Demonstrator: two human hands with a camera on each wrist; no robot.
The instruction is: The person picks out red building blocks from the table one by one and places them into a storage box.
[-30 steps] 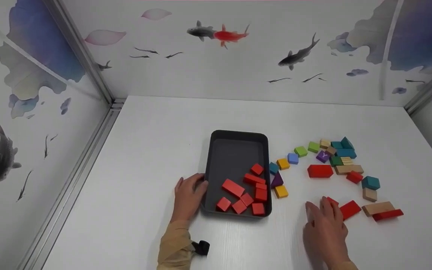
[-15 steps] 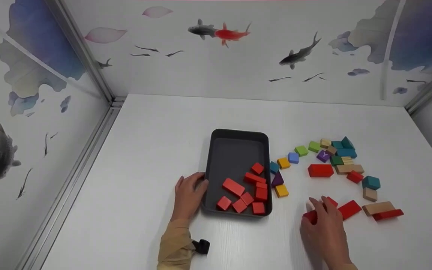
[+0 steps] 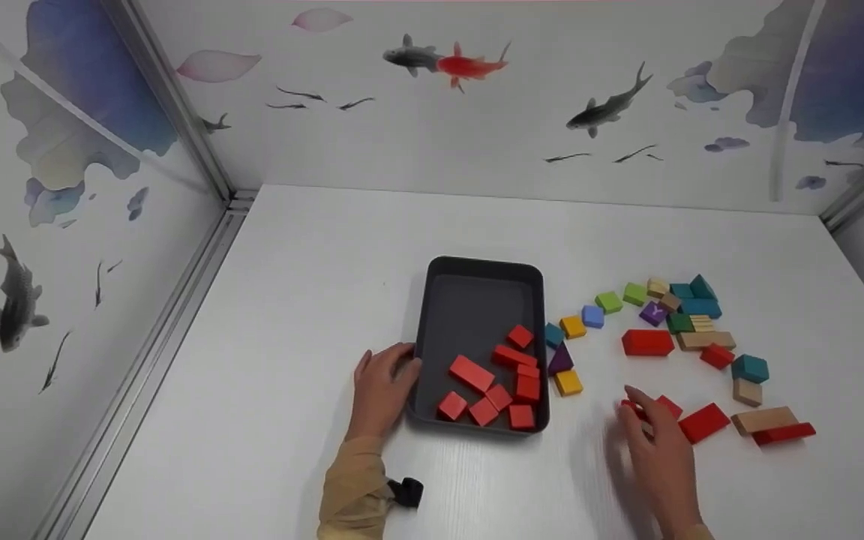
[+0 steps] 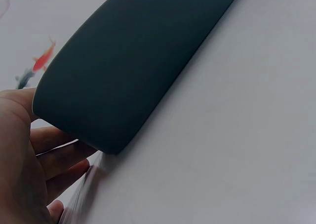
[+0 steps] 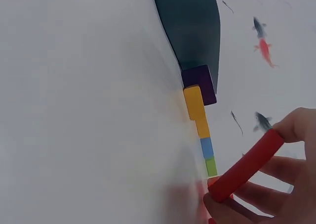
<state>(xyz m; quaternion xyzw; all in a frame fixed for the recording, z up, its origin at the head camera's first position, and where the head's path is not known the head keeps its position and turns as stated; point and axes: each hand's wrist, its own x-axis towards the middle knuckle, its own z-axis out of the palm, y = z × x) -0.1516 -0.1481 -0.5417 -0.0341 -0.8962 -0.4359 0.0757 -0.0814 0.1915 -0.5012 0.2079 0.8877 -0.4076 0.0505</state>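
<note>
My left hand (image 3: 379, 394) grips the left side wall of a dark grey tray (image 3: 426, 330); in the left wrist view its fingers meet the tray's outer wall (image 4: 118, 70). Several red wooden blocks (image 3: 471, 373) lie in the tray's near right part. Right of it, my right hand (image 3: 663, 457) pinches a long red block (image 5: 247, 164) between thumb and fingers, tilted above the table. In the head view the fingers hide most of that block. Just beyond this hand lie a small red block (image 3: 670, 407) and a larger red block (image 3: 704, 423).
Yellow blocks (image 3: 569, 382) and a purple triangular block (image 3: 561, 360) stand beside the tray's right wall. Green, blue, teal and plain wooden blocks (image 3: 706, 340) curve round to the right, with a red block (image 3: 648, 343) among them. White walls with painted fish enclose the white table (image 3: 312, 247).
My right hand has taken hold of a red block near the other red ones and raised it slightly. The left hand stays at the tray. The head view has shifted slightly.
</note>
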